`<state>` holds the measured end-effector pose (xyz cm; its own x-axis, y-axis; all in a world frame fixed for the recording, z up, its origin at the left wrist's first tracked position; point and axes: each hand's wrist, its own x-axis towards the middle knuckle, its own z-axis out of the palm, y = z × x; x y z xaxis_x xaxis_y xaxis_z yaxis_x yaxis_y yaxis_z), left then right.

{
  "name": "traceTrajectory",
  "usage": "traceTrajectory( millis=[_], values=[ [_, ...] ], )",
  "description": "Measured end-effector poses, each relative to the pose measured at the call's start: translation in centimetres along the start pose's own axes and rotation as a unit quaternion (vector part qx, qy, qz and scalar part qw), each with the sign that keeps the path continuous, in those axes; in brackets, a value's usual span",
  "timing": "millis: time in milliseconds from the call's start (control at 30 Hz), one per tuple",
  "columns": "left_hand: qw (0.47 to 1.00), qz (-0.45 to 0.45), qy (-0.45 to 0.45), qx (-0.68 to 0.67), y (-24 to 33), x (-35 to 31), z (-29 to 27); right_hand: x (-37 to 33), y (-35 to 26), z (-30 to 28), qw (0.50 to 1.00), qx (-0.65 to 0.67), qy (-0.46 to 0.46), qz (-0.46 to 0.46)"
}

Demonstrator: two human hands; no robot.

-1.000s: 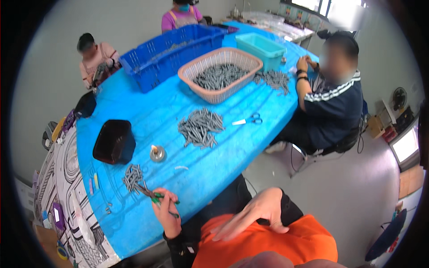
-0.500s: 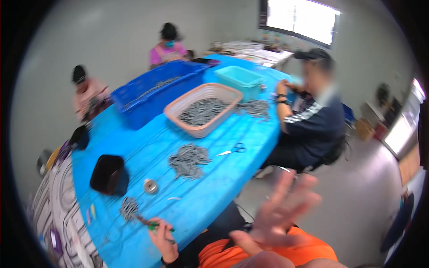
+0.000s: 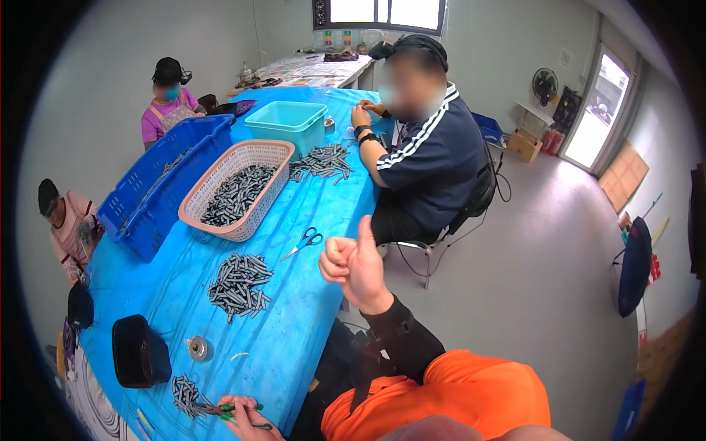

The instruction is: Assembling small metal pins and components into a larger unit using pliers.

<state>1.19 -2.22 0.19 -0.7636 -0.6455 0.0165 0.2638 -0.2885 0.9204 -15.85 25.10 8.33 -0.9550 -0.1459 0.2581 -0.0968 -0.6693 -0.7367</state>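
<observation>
From afar, I'm seeing my left grip (image 3: 245, 421) grasping green-handled pliers (image 3: 211, 409), their tips touching the small grey pile (image 3: 187, 395) on the desk (image 3: 283, 356); my right grip (image 3: 355, 266) is sitting clenched, thumb raised. I'm judging that low, steady tips suit such small pieces.

No legible text or numbers

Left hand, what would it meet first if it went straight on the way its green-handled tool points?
Probably the small pile of grey pieces; the tool overlaps its edge in view, though depth is unclear.
</observation>
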Motion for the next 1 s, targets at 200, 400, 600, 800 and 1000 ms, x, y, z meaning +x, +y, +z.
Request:
traceTrajectory(
  millis=[200, 400, 600, 800, 1000],
  values=[
    [0.999, 0.024, 0.014, 0.037, 0.5, -0.3, 0.3, 3.9, 6.1, 2.2, 0.835, -0.548, -0.053, 0.001],
    [0.99, -0.05, -0.002, 0.129, 0.1, 0.5, -1.9, 6.9, 12.6, 3.6, 0.649, -0.735, -0.189, 0.052],
    [0.995, -0.043, 0.009, 0.095, 0.5, -0.4, -1.2, 8.2, 15.1, 1.7, 0.716, -0.683, -0.116, -0.082],
    [0.993, -0.058, 0.003, 0.099, 0.4, -0.2, -1.6, 7.8, 13.5, 1.7, 0.783, -0.606, -0.103, -0.092],
    [0.995, -0.059, 0.014, 0.079, 0.6, -0.5, -1.2, 7.2, 13.4, 1.5, 0.771, -0.615, -0.157, -0.047]
  ],
)
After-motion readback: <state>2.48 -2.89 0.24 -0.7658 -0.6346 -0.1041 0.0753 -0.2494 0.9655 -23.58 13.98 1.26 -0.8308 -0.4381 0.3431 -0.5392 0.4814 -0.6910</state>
